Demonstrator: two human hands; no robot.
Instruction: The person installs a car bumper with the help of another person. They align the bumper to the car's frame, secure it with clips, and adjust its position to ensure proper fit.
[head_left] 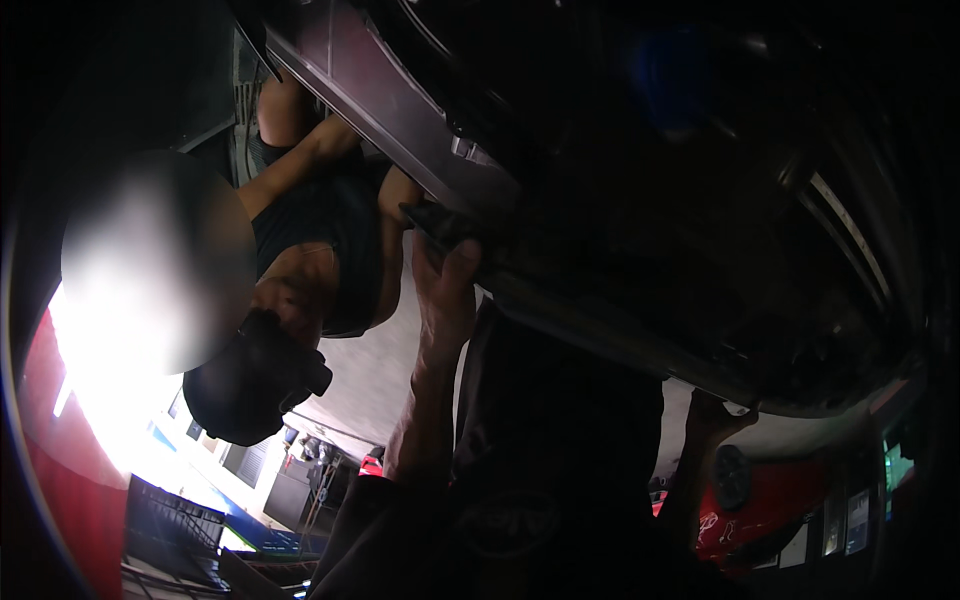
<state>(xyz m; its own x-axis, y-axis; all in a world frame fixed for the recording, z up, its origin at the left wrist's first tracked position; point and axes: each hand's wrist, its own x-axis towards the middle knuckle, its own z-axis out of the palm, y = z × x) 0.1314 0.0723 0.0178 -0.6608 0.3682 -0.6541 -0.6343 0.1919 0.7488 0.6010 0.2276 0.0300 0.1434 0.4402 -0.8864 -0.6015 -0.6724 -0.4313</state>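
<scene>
Left fingers: the left hand [448, 280] was curled on the rim of the dark panel, thumb on the near side and pressed close; the other fingertips were largely hidden.
Right fingers: the right hand [712, 415] was raised to the rim too, but deep shadow covered it, so I could not tell how far the fingers were spread or whether they gripped or only steadied.
Dark curved panel [600, 335]: it ran from the left fingers across to the right ones, with its bulk above both in the view.
Black tab [428, 222]: it stuck out just beside the left fingertips.
Purplish panel [375, 100]: it lay above and to the left of the left fingers; whether it joined the dark one could not be made out.
Co-worker [320, 215]: this person was to the left of the left fingers, one arm reaching behind the purplish panel, hands hidden.
Red vehicle [760, 495]: it showed below the right fingers, well apart.
Good holding: the wide spacing of the hands seemed sound, and even support on both sides would likely have kept the panel from twisting.
Care: clearing the left thumb from the tab looked wise, as did agreeing on any shift with the co-worker.
Light: more of it near the right fingers would probably have helped in checking that hold.
</scene>
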